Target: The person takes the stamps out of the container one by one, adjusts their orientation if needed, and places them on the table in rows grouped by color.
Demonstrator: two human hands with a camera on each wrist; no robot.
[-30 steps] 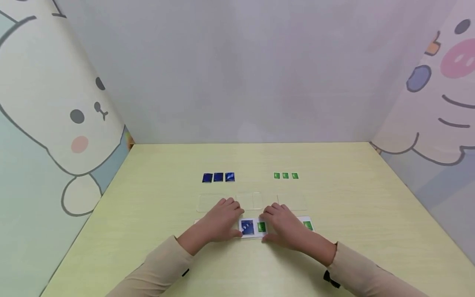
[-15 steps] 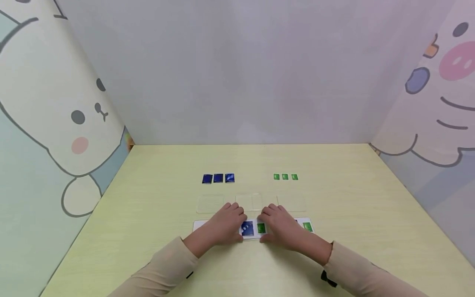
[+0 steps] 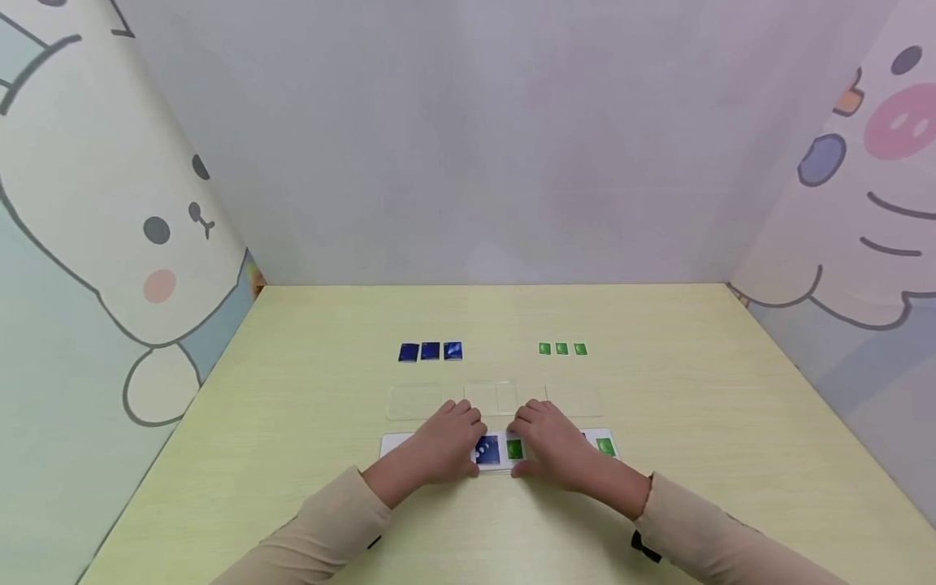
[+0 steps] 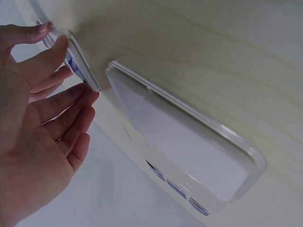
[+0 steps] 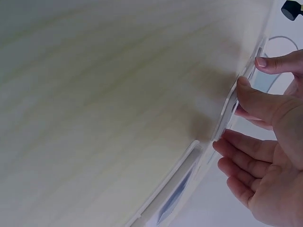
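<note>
A white card (image 3: 501, 468) in a clear plastic case lies between my two hands, bearing a blue square picture (image 3: 487, 450) of moon shapes and a smaller green square picture (image 3: 515, 449). My left hand (image 3: 444, 443) grips the case at its left end, thumb on the near edge and fingers on the far edge. At the right end, my right hand (image 3: 550, 447) holds it the same way. In the left wrist view, thumb and fingertips pinch the case (image 4: 81, 61). Both hands partly cover its ends.
Beside it lie a left case with a white card (image 4: 180, 137) and a right case (image 5: 165, 194). Clear plastic covers (image 3: 415, 400) form a row behind. Farther back are several dark blue pictures (image 3: 430, 351) and green pictures (image 3: 561, 348). A wall rises behind the table (image 3: 292, 325).
My left hand has shifted right and both hands have drawn slightly closer over the card's ends. During the last half second the hands have barely moved.
</note>
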